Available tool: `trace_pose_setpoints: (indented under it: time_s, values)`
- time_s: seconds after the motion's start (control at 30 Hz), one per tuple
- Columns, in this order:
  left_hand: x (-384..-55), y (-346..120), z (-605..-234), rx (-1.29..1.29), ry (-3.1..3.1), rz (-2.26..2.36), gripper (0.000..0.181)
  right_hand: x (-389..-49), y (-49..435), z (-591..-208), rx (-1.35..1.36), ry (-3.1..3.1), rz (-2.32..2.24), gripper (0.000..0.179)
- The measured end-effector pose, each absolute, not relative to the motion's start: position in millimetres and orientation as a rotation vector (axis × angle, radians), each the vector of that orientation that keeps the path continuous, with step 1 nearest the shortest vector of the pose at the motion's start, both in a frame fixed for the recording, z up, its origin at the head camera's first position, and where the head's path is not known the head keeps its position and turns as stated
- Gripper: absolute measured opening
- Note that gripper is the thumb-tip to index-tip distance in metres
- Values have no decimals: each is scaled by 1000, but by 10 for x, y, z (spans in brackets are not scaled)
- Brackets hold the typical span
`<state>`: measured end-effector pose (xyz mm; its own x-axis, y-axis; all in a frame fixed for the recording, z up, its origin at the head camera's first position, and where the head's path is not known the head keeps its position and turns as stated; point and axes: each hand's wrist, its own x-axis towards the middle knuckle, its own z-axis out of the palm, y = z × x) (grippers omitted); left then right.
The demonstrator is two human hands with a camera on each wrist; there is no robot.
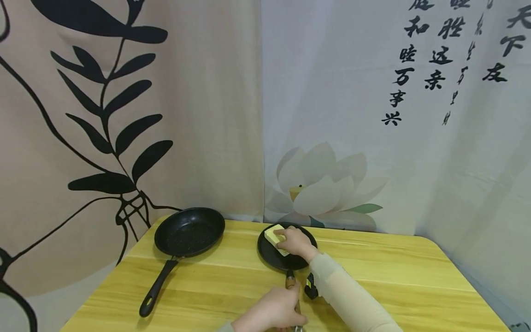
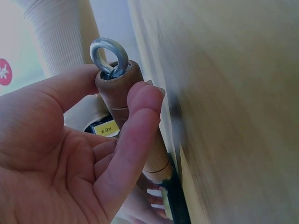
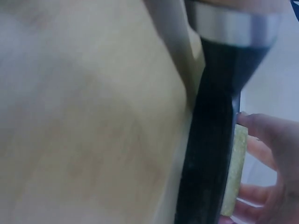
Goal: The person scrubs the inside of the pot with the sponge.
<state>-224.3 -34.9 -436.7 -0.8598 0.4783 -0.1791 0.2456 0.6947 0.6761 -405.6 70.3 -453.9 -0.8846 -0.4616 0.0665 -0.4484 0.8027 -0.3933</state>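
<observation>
A small black frying pan (image 1: 271,257) with a wooden handle (image 2: 156,163) is over the table. My left hand (image 1: 275,306) holds the handle near its end, where a metal ring (image 2: 110,52) sticks out, thumb and fingers on either side of the wood. In the pan lies a pale yellow sponge (image 1: 271,235). My right hand (image 1: 295,241) grips this sponge by its edges and keeps it against the pan's inner surface. From the side, the right wrist view shows the sponge (image 3: 235,170) flat on the dark pan, with fingers spread along it.
A larger black frying pan (image 1: 191,233) stands at the left on the wooden table (image 1: 232,276), its handle toward the near left. Beside my right sleeve is a small black object (image 1: 310,289) with a yellow label. Printed curtains (image 1: 215,115) hang behind the table.
</observation>
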Motion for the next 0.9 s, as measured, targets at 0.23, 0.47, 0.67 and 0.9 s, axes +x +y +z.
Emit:
trace_pose_setpoints:
  time_s: [0.23, 0.47, 0.67, 0.9]
  values:
    - [-2252, -339, -4355, 566, 2531, 955, 74, -4111, 797, -4547, -695, 2974, -629, 50]
    - [-2240, -323, -4352, 569, 2575, 927, 75, -4149, 889, -4553, -719, 3039, -563, 50]
    - [-2246, -321, -4363, 565, 2563, 926, 76, -4151, 975, -4555, -733, 3037, -585, 49]
    - [-2252, -327, -4359, 572, 2592, 888, 76, -4121, 1081, -4533, -703, 3021, -606, 49]
